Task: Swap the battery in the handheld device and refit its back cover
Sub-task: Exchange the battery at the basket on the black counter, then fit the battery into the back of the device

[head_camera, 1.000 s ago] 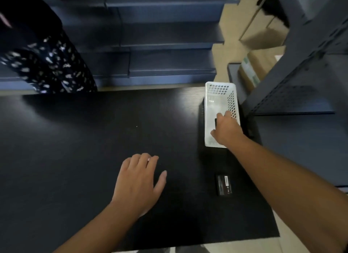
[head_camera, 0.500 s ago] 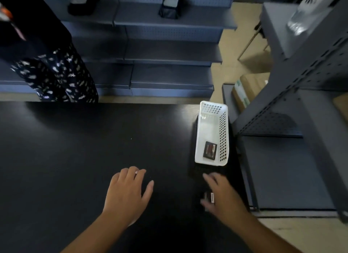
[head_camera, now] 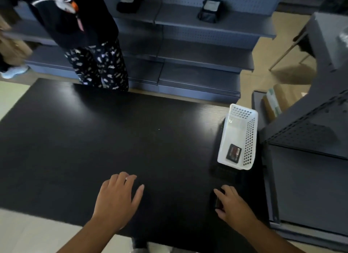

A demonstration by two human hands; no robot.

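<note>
Head view: left hand (head_camera: 117, 198) lies palm-down on black table (head_camera: 94, 139), fingers loosely spread, holding nothing. Right hand (head_camera: 232, 204) at 5 o'clock curls fingers over a small dark battery (head_camera: 218, 202) on the table; firm grip unclear. White perforated basket (head_camera: 250, 136) at 3 o'clock contains a second battery (head_camera: 233, 152).

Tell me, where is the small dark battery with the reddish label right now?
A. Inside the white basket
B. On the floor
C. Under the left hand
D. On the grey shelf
A: the battery lies flat on the bottom of the white basket, at its near end, apart from both hands.
</note>
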